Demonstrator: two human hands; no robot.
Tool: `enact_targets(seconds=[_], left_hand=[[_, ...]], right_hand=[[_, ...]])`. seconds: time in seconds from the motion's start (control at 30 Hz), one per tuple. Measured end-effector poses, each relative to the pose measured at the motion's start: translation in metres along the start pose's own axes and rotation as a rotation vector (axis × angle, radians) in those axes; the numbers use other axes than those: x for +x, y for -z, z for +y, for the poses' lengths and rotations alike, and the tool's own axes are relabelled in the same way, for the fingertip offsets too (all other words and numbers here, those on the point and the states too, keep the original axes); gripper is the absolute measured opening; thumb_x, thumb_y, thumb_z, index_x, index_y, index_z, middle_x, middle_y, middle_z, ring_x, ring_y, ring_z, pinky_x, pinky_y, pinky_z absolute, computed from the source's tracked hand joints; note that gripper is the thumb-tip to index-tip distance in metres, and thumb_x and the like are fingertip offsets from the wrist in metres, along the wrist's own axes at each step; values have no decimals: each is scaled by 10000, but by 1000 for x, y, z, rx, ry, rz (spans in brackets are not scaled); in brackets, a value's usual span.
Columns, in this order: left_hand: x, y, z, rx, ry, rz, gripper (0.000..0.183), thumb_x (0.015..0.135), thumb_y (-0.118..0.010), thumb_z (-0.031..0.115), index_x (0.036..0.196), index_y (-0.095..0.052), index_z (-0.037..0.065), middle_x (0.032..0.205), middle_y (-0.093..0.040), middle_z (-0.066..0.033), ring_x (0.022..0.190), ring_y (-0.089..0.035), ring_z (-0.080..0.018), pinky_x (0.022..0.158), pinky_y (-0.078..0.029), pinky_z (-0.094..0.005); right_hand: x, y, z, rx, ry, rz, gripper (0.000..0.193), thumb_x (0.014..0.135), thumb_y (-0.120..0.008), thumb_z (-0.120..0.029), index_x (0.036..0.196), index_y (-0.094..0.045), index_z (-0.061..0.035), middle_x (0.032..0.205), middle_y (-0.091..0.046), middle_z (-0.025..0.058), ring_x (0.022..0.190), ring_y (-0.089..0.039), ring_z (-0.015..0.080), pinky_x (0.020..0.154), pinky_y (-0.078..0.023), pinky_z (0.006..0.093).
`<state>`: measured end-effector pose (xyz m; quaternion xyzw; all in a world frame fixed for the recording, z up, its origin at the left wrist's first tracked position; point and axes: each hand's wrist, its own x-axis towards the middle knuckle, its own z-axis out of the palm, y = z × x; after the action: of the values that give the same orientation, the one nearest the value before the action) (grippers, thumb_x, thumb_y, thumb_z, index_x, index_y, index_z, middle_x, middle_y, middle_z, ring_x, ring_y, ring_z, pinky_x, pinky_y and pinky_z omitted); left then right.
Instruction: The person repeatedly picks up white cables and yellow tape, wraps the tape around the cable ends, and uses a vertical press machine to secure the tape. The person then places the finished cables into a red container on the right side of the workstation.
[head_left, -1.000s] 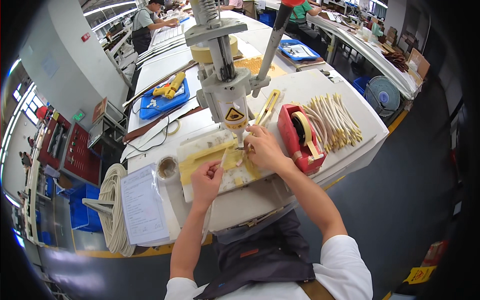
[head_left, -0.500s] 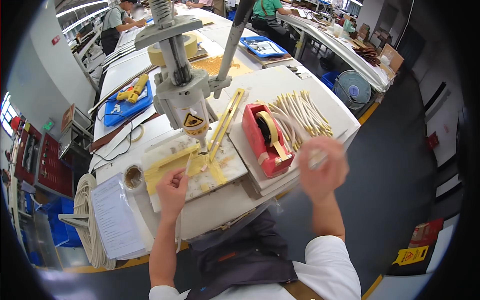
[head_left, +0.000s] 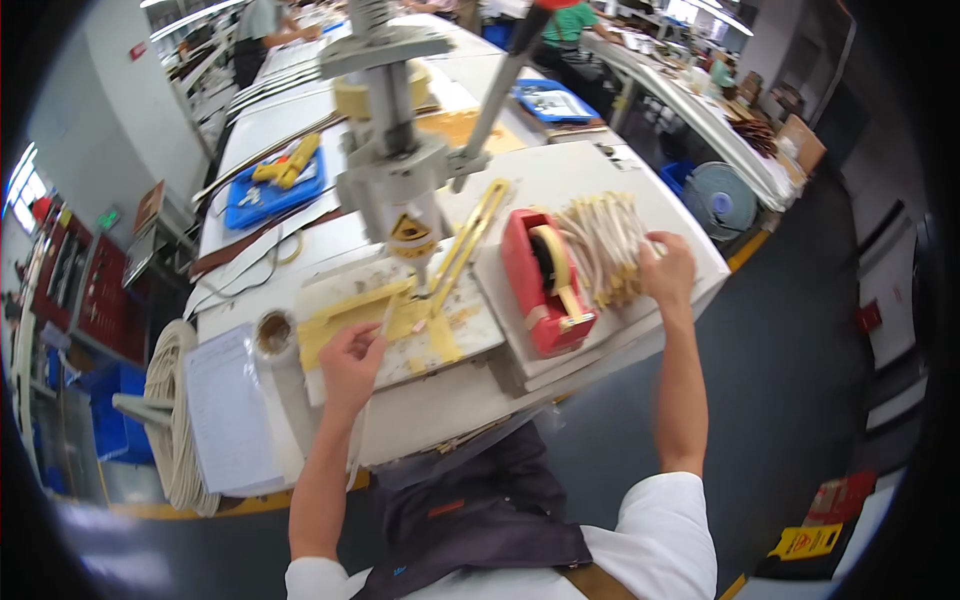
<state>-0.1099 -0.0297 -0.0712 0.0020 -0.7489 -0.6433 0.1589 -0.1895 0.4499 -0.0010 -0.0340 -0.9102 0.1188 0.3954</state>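
Note:
My left hand [head_left: 352, 362] pinches a thin white cord [head_left: 388, 318] over the yellow-taped board [head_left: 370, 320]. The cord's upper end points toward the tip of the grey hand press [head_left: 410, 225], and its tail hangs down past my wrist. My right hand [head_left: 668, 270] is at the right edge of a bundle of white cords [head_left: 605, 240] with yellowish ends. Its fingers are curled together there; what they hold is too blurred to make out. Between my hands stands a red tape dispenser [head_left: 545, 285] with a roll of pale yellow tape.
A yellow-edged metal strip [head_left: 470, 240] lies behind the press tip. At the left are a tape roll on end [head_left: 273, 335], a sleeved paper sheet [head_left: 230, 410] and a coil of white cord [head_left: 170, 420]. A yellow glue gun [head_left: 290, 165] lies on a blue tray [head_left: 245, 205]. Other people work farther back.
My right hand has moved up and away from me to the cord bundle's right edge. The left hand keeps its pinch on the cord. The whole view has shifted slightly.

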Motion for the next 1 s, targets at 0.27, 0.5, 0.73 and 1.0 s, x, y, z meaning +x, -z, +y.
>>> enact_targets(seconds=[0.27,0.5,0.73,1.0], left_hand=[[-58,10,49,-104,176,-186,145,916,-739,6,1050,-732,-50,866,-718,-65,686,-657,-87,589,-528,-220],[-112,32,62,-25,356,-349,118,912,-756,49,1017,-763,-5,874,-747,-53,708,-671,-90,619,-516,-218],[-119,108,109,515,27,-50,132,856,-773,34,988,-774,35,879,-749,-81,749,-699,-145,632,-545,-279],[-51,133,57,643,-18,-39,134,863,-769,97,964,-768,9,896,-747,-135,766,-713,-247,673,-551,-325]], right_hand=[[-66,88,-196,864,355,-281,300,805,-768,14,1091,-701,-50,1020,-718,121,913,-686,246,847,-534,378],[-121,33,-230,859,791,-626,210,756,-833,-119,945,-742,-133,879,-683,31,838,-657,247,744,-516,379],[-116,-7,-229,953,513,-615,165,772,-837,-145,923,-779,-111,818,-645,48,800,-640,265,688,-509,387],[-132,-41,-253,841,280,-470,140,802,-791,-94,936,-751,-104,912,-670,44,915,-620,287,831,-490,402]])
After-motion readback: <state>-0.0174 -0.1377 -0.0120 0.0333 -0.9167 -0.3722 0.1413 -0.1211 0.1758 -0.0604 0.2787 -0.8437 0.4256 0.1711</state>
